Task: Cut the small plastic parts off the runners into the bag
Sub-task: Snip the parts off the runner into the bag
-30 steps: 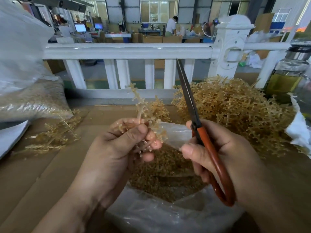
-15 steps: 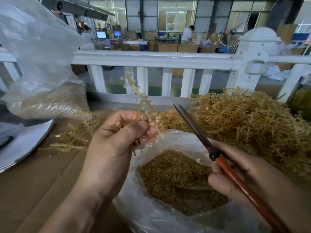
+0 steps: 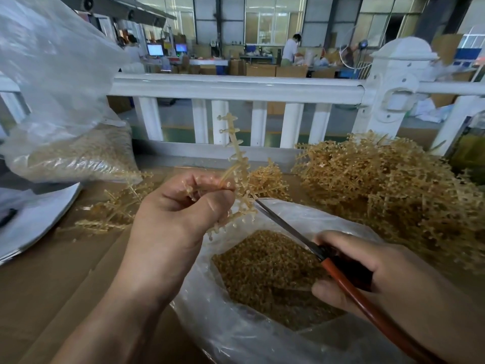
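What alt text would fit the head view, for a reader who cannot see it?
The left hand holds a plastic runner above an open clear bag of cut parts, while the right hand points red-handled scissors at its lower branch. A big pile of runners lies behind on brown cardboard.

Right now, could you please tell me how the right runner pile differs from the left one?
The right pile is a tall, dense heap; the left pile is low and sparse. The right pile holds far more runners than the left pile. Both are tan, on cardboard.
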